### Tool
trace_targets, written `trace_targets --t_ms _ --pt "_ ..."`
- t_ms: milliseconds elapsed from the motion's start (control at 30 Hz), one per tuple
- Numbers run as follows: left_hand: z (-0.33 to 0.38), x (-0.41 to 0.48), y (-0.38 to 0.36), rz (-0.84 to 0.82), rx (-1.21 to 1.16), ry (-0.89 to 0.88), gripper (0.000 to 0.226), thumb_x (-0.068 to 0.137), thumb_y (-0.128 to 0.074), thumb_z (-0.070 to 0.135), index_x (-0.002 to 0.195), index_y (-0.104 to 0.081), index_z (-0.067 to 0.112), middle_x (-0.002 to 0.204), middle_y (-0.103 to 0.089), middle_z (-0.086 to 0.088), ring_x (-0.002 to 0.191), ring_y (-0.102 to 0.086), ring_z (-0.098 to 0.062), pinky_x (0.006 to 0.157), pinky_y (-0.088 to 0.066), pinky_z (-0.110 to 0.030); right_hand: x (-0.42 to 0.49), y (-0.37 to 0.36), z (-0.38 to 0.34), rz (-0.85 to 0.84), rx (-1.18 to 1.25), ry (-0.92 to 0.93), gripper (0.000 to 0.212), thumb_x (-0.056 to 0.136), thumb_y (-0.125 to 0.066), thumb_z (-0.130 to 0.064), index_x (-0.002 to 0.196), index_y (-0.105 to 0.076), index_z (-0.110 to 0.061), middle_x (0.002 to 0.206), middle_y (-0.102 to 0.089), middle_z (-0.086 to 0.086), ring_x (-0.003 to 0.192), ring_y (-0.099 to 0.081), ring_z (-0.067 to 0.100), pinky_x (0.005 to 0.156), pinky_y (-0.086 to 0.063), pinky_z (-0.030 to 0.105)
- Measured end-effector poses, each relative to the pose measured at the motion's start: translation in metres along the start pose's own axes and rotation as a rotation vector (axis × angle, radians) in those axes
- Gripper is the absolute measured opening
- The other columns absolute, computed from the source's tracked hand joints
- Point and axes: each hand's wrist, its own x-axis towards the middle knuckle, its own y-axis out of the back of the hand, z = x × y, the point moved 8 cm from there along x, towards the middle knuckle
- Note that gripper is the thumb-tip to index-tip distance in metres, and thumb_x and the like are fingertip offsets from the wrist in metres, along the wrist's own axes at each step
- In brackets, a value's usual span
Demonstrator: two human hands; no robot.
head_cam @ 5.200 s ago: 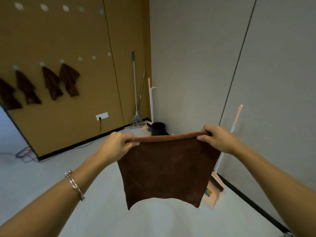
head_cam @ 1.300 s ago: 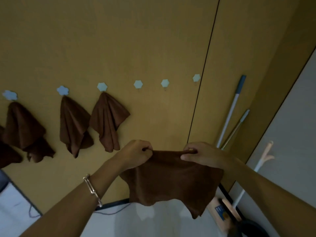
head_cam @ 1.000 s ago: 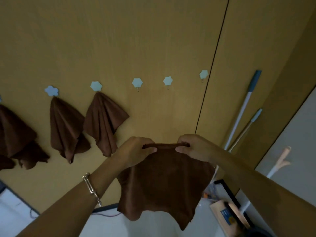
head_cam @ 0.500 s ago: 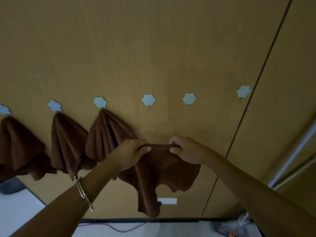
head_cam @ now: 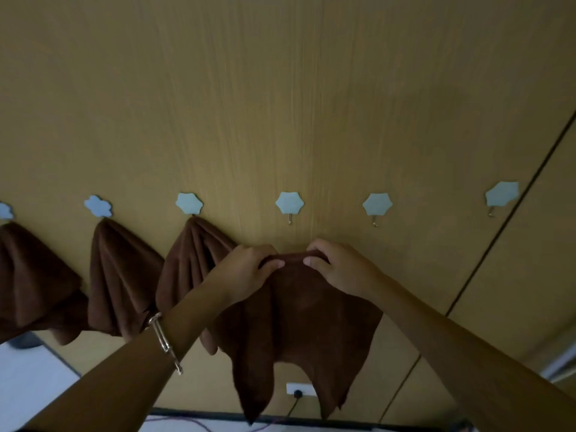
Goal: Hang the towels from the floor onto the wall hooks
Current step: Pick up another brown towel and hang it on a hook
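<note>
A brown towel [head_cam: 299, 322] hangs from both my hands in front of the wooden wall. My left hand [head_cam: 249, 272] and my right hand [head_cam: 336, 269] pinch its top edge close together, just below a bare pale-blue hook [head_cam: 289, 204]. Two more bare hooks follow to the right, one nearby [head_cam: 377, 205] and one further along [head_cam: 501, 194]. Three brown towels hang on hooks to the left: one beside my left hand [head_cam: 190, 260], a middle one [head_cam: 121, 275] and one at the frame's edge [head_cam: 28, 275].
A white wall socket [head_cam: 300, 389] with a plugged cable sits low under the towel. A dark seam [head_cam: 505, 219] splits the wall panels at the right. Pale floor [head_cam: 28, 375] shows at the lower left.
I have moved closer to the wall and my hands have lifted the towel's top edge nearer the bare hook, drawing closer together.
</note>
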Motion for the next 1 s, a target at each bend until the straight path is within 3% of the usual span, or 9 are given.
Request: trace_targets --t_ms 167,233,367,433,533,633,733,833,1000 --pt "-0.01 0.03 0.016 0.086 0.074 -0.005 0.028 0.09 -0.055 0.045 0.098 -0.069 0.022 0.087 -0.07 0.002 0.078 -0.061 -0.013 0.065 -0.042 -0.026 0.023 0.014 0.006 0.116 -0.061 -0.003 0.009 0.098 -0.047 -0.032 0.101 -0.046 -0.025 0.09 -0.06 0.003 0.08 -0.058 0.018 0.072 -0.048 0.034" --pt "-0.012 0.042 0.025 0.159 0.08 -0.019 0.03 0.09 -0.054 0.046 0.098 -0.069 0.021 0.086 -0.07 -0.001 0.076 -0.06 -0.015 0.063 -0.041 -0.027 0.033 0.024 -0.001 0.176 -0.084 0.04 0.007 0.098 -0.046 -0.028 0.099 -0.042 -0.023 0.083 -0.058 0.005 0.068 -0.054 0.017 0.063 -0.046 0.03" --pt "-0.017 0.059 0.036 0.301 0.196 -0.063 0.035 0.093 -0.048 0.047 0.104 -0.067 0.02 0.091 -0.071 -0.005 0.085 -0.064 -0.025 0.07 -0.049 -0.034 0.043 0.037 -0.026 0.36 -0.402 0.254 0.011 0.097 -0.036 -0.027 0.086 -0.039 -0.026 0.061 -0.051 -0.006 0.046 -0.045 0.012 0.043 -0.044 0.035" --pt "-0.016 0.063 0.042 0.386 0.288 -0.111 0.039 0.093 -0.044 0.05 0.1 -0.068 0.02 0.084 -0.071 -0.004 0.077 -0.067 -0.026 0.063 -0.05 -0.034 0.048 0.039 -0.03 0.407 -0.495 0.301 0.01 0.095 -0.038 -0.024 0.089 -0.045 -0.026 0.062 -0.053 -0.01 0.046 -0.048 0.011 0.041 -0.045 0.035" --pt "-0.011 0.067 0.048 0.508 0.449 -0.192 0.037 0.084 -0.054 0.052 0.079 -0.069 0.019 0.055 -0.064 -0.001 0.045 -0.061 -0.023 0.04 -0.042 -0.026 0.056 0.04 -0.028 0.432 -0.519 0.299 0.013 0.094 -0.049 -0.02 0.099 -0.06 -0.023 0.07 -0.065 -0.005 0.053 -0.058 0.014 0.042 -0.047 0.031" --pt "-0.013 0.065 0.041 0.548 0.521 -0.212 0.029 0.08 -0.062 0.047 0.074 -0.065 0.018 0.045 -0.057 0.003 0.034 -0.054 -0.02 0.037 -0.031 -0.018 0.059 0.036 -0.021 0.433 -0.513 0.28 0.024 0.093 -0.038 -0.03 0.098 -0.061 -0.026 0.072 -0.067 -0.008 0.055 -0.06 0.012 0.045 -0.048 0.031" --pt "-0.017 0.063 0.036 0.564 0.525 -0.197 0.031 0.083 -0.044 0.047 0.082 -0.061 0.021 0.046 -0.056 0.005 0.033 -0.052 -0.016 0.04 -0.023 -0.017 0.058 0.027 -0.012 0.395 -0.466 0.238 0.032 0.094 -0.034 -0.035 0.1 -0.063 -0.025 0.076 -0.069 -0.007 0.061 -0.063 0.014 0.051 -0.05 0.032" --pt "-0.012 0.061 0.024 0.538 0.528 -0.264 0.017 0.087 -0.043 0.037 0.097 -0.05 0.024 0.056 -0.06 0.006 0.041 -0.056 -0.014 0.04 -0.023 -0.018 0.058 0.023 -0.008 0.362 -0.401 0.195 0.026 0.098 -0.042 -0.03 0.105 -0.065 -0.021 0.084 -0.071 -0.005 0.069 -0.064 0.013 0.057 -0.046 0.025" --pt "-0.01 0.055 0.01 0.52 0.527 -0.274 0.022 0.088 -0.045 0.028 0.091 -0.066 0.021 0.065 -0.055 0.003 0.055 -0.055 -0.017 0.039 -0.028 -0.022 0.053 0.009 0.001 0.338 -0.173 0.127 0.02 0.097 -0.049 -0.016 0.109 -0.066 -0.014 0.092 -0.071 -0.002 0.073 -0.06 0.006 0.064 -0.045 0.018"
